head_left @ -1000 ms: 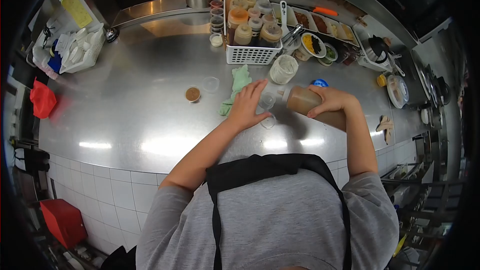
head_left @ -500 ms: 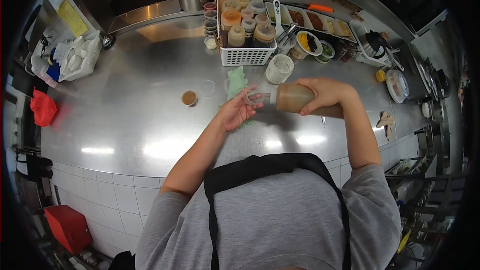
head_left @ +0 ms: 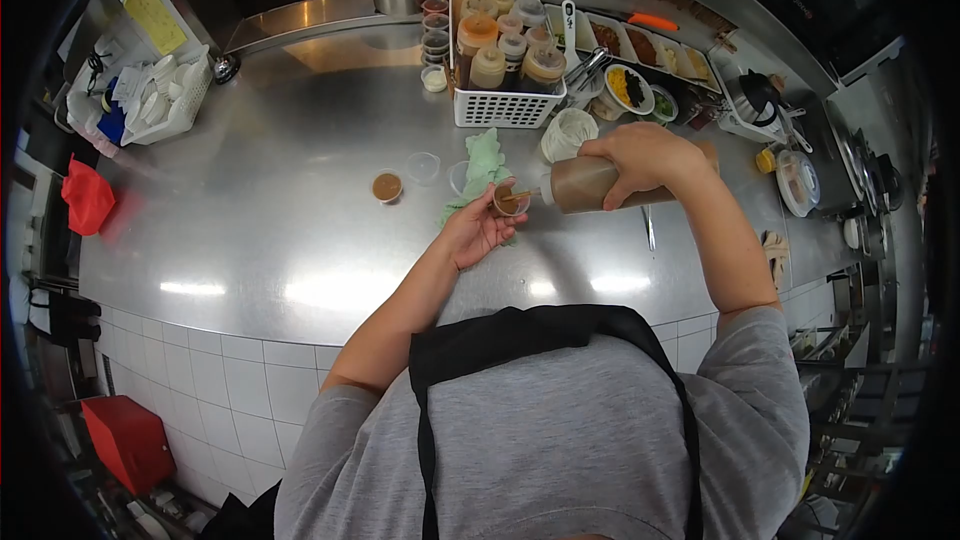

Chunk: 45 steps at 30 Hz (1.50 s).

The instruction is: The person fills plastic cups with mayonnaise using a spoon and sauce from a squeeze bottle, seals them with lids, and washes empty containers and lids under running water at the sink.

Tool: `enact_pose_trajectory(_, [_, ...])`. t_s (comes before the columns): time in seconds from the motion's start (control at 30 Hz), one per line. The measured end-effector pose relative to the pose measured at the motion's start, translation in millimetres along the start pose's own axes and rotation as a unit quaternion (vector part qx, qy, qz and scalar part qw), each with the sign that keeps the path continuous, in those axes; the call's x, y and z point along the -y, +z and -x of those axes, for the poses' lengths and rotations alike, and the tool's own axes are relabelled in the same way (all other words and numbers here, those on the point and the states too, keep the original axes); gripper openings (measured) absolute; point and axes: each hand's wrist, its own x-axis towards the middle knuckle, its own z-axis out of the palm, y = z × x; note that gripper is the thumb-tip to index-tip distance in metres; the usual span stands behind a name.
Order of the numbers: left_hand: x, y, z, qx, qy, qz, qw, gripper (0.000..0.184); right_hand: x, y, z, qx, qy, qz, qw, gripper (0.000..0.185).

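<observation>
Squeeze bottle (head_left: pixel 588 186), brown sauce inside, tipped sideways, nozzle at small clear cup (head_left: pixel 511 201), brown sauce within, in hands (head_left: pixel 478 230).

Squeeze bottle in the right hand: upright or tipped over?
Tipped: the squeeze bottle lies nearly level in the right hand, its nozzle pointing into the small cup in the left hand.

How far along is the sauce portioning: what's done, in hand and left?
Filling looks done for the first cup, on the counter. The left hand holds a second cup, some sauce inside, at the nozzle of the bottle in the right hand. Probably left: lidding, as an apparent clear lid lies beside the first cup.
</observation>
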Motion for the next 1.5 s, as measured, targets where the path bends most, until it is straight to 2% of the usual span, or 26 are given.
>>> enact_pose_trajectory(0.4, [0,-3,-2,0.001,-0.004,0.006,1.000,0.045,-4,5,-5,0.001,0.007,-0.033,0.999,0.061])
enact_pose_trajectory(0.47, [-1,-1,0,0.003,0.002,0.013,1.000,0.045,-15,9,-9,0.040,-0.026,-0.152,0.987,0.065])
enact_pose_trajectory(0.5, [-2,0,1,0.004,0.006,0.023,1.000,0.044,-21,12,-11,0.034,-0.027,-0.149,0.988,0.065])
enact_pose_trajectory(0.57, [-7,8,5,0.007,0.017,0.019,1.000,0.044,-33,19,-17,0.045,-0.111,-0.372,0.921,0.070])
enact_pose_trajectory(0.63, [-10,14,11,0.004,0.027,0.023,0.999,0.043,-37,7,-24,0.035,-0.125,-0.389,0.912,0.073])
enact_pose_trajectory(0.7, [-12,15,16,0.013,0.038,0.022,0.999,0.044,-39,-14,-27,-0.173,-0.165,-0.371,0.897,0.070])
enact_pose_trajectory(0.83, [-13,15,24,0.019,0.045,0.048,0.998,0.045,-39,-65,-67,-0.497,-0.108,-0.267,0.818,0.075])
enact_pose_trajectory(0.87, [-11,15,26,0.020,0.046,0.054,0.997,0.045,-49,-75,-86,-0.497,-0.112,-0.265,0.819,0.075])
enact_pose_trajectory(0.93, [-9,15,29,0.020,0.051,0.051,0.997,0.046,-69,-85,-135,-0.638,-0.027,-0.208,0.741,0.082])
enact_pose_trajectory(0.97, [-8,15,31,0.020,0.053,0.047,0.997,0.046,-76,-88,-153,-0.637,-0.033,-0.207,0.742,0.082])
enact_pose_trajectory(1.03, [-6,15,35,0.009,0.060,0.042,0.997,0.046,-89,-91,-185,-0.631,0.039,-0.257,0.731,0.085])
enact_pose_trajectory(1.07, [-6,14,36,-0.001,0.061,0.036,0.997,0.047,-95,-88,-199,-0.629,0.030,-0.256,0.733,0.085])
enact_pose_trajectory(1.13, [-7,15,40,-0.002,0.065,0.047,0.997,0.047,-104,-84,-222,-0.610,0.102,-0.338,0.709,0.088])
enact_pose_trajectory(1.17, [-8,16,41,-0.001,0.060,0.056,0.997,0.047,-107,-81,-229,-0.608,0.095,-0.337,0.713,0.088])
enact_pose_trajectory(1.23, [-9,16,42,-0.009,0.066,0.064,0.996,0.047,-107,-72,-235,-0.562,0.193,-0.364,0.717,0.083])
enact_pose_trajectory(1.27, [-9,16,42,-0.015,0.064,0.069,0.995,0.048,-106,-67,-240,-0.560,0.190,-0.364,0.720,0.083])
enact_pose_trajectory(1.33, [-10,15,41,-0.012,0.062,0.069,0.996,0.048,-94,-61,-236,-0.659,0.090,-0.335,0.668,0.074])
enact_pose_trajectory(1.37, [-10,15,39,-0.007,0.058,0.066,0.996,0.048,-87,-55,-234,-0.677,0.034,-0.306,0.669,0.065])
enact_pose_trajectory(1.4, [-9,14,37,-0.005,0.053,0.067,0.996,0.048,-50,-56,-214,-0.692,-0.021,-0.276,0.667,0.056])
enact_pose_trajectory(1.47, [-6,11,32,-0.001,0.048,0.058,0.997,0.048,9,-43,-187,-0.503,-0.110,-0.394,0.761,0.041])
enact_pose_trajectory(1.5, [-6,12,30,0.001,0.042,0.057,0.998,0.048,35,-37,-179,-0.398,-0.225,-0.351,0.817,0.034])
